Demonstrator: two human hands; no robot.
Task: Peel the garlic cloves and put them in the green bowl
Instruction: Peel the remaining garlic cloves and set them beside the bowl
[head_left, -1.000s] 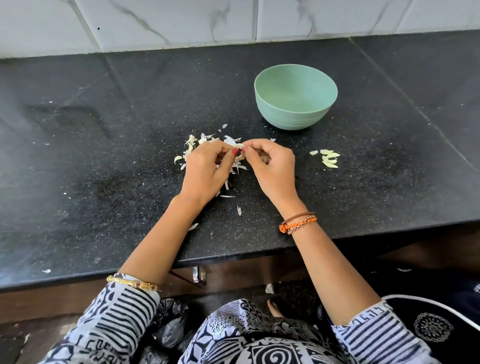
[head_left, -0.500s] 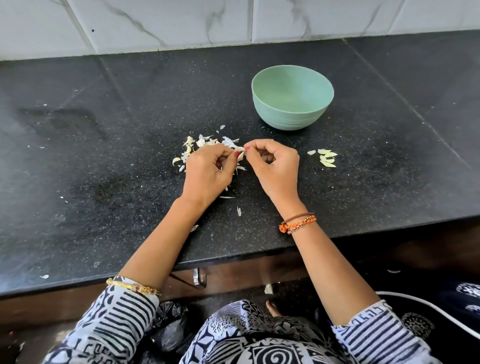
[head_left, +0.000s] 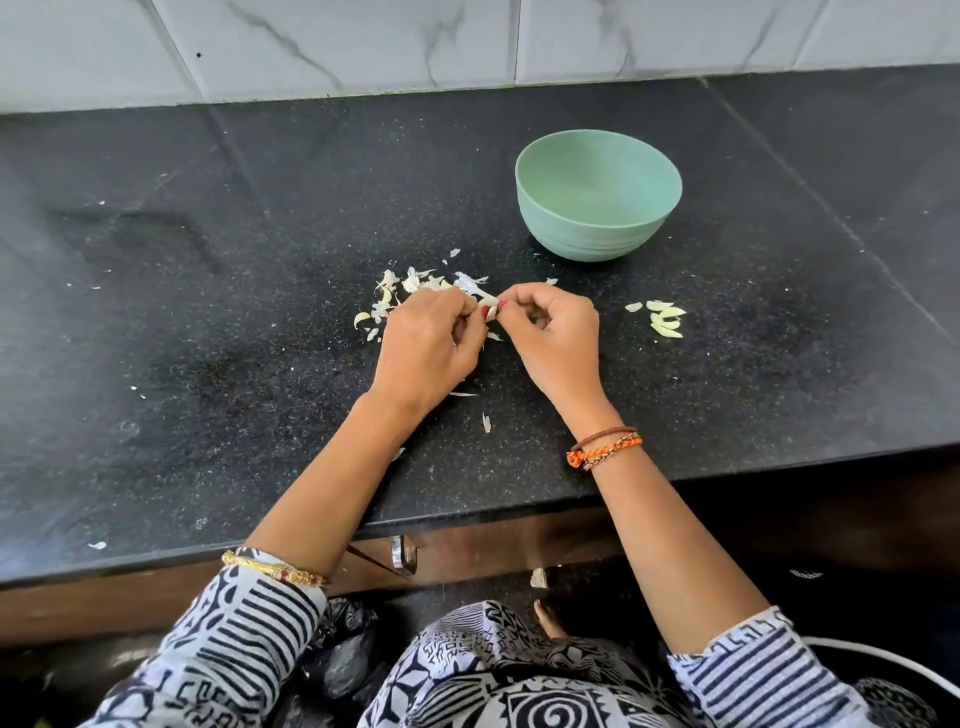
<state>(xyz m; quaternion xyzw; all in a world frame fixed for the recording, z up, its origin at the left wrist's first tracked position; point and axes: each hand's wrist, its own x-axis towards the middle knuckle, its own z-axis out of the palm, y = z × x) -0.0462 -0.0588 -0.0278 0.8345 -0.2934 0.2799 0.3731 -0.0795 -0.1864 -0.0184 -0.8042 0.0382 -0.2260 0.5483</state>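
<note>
Both hands meeting over the black counter. Left hand and right hand with fingers curled, pinching one small garlic clove between the fingertips. Pile of white skins just behind the left hand. Few peeled cloves lying right of the right hand. Green bowl farther back, well apart from the hands, nothing seen inside.

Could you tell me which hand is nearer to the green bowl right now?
Right. The right hand sits just below the green bowl; the left hand is farther, down-left of it.
</note>
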